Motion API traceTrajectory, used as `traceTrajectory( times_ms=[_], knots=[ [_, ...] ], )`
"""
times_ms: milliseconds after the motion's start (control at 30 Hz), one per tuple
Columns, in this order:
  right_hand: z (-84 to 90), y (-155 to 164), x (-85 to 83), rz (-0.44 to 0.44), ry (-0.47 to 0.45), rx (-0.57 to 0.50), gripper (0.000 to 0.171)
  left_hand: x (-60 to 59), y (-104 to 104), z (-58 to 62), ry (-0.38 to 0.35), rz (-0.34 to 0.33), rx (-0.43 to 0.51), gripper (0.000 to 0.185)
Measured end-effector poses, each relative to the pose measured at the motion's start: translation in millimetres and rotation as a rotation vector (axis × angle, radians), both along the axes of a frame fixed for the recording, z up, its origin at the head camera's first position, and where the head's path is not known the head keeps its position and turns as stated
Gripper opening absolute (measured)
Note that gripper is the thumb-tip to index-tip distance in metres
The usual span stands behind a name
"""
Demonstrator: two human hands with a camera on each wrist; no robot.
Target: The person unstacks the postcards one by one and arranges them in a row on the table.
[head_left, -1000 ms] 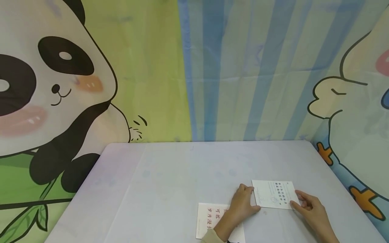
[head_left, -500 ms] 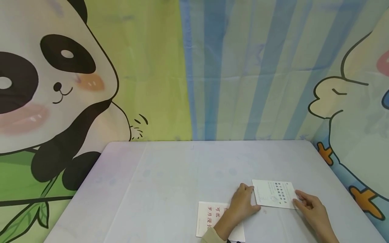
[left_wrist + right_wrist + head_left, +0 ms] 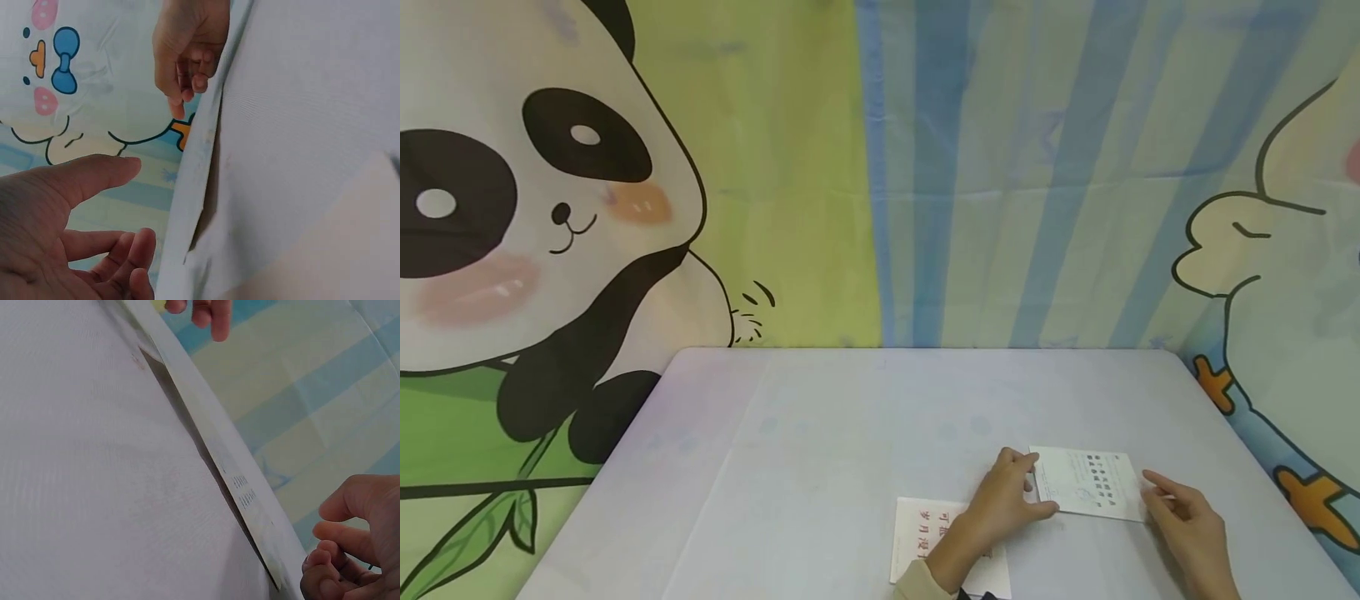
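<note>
White printed card [image 3: 1075, 479] at right, between left hand [image 3: 1004, 493], spread wide, and right hand [image 3: 1191, 523], narrowly parted, neither gripping, apparently keeping both ends reachable

1 white, rectangular card [image 3: 1086, 485] (2 lines of dark characters on it) lies printed side up towards the right edge of the tabletop [image 3: 805, 475], its near edge slightly raised.

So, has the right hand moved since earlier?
Yes, slightly right: in the head view, the right hand no longer overlaps the unmoved dark-lettered card with its thumb.
</note>
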State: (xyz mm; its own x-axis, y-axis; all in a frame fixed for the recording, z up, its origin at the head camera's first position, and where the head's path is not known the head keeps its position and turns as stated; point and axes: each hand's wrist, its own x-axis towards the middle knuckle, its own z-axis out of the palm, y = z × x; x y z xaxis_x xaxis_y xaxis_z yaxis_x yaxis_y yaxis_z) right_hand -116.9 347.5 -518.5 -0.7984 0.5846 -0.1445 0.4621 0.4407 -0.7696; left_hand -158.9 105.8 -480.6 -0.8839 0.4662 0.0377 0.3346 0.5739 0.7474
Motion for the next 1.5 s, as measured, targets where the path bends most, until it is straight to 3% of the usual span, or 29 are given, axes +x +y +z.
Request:
traceTrajectory(
  times_ms=[133, 433, 633, 1033, 1233, 1500],
  knots=[
    [6.6, -7, 2.6, 0.000, 0.014, -0.018, 0.045, 5.6, -5, 12.0, -0.014, -0.034, 0.072, 0.069],
    [26.3, -26, 9.5, 0.004, 0.073, -0.070, 0.042, 12.5, -23, 34.6, 0.044, -0.067, 0.084, 0.068],
    [23.7, -38, 13.7, 0.104, 0.196, -0.069, 0.036, 12.4, -41, 40.1, 0.092, -0.065, 0.079, 0.067],
    [14.6, -72, 16.7, 0.514, 0.549, -0.027, 0.020, 15.7, -79, 41.8, 0.126, -0.057, 0.059, 0.065],
    [14.0, -85, 19.0, 0.601, 0.576, -0.062, 0.022, 17.6, -98, 37.6, 0.177, -0.041, 0.070, 0.062],
    [11.2, -100, 21.2, 0.677, 0.572, -0.071, 0.024, 20.3, -117, 29.5, 0.257, -0.080, 0.042, 0.060]
  ],
)
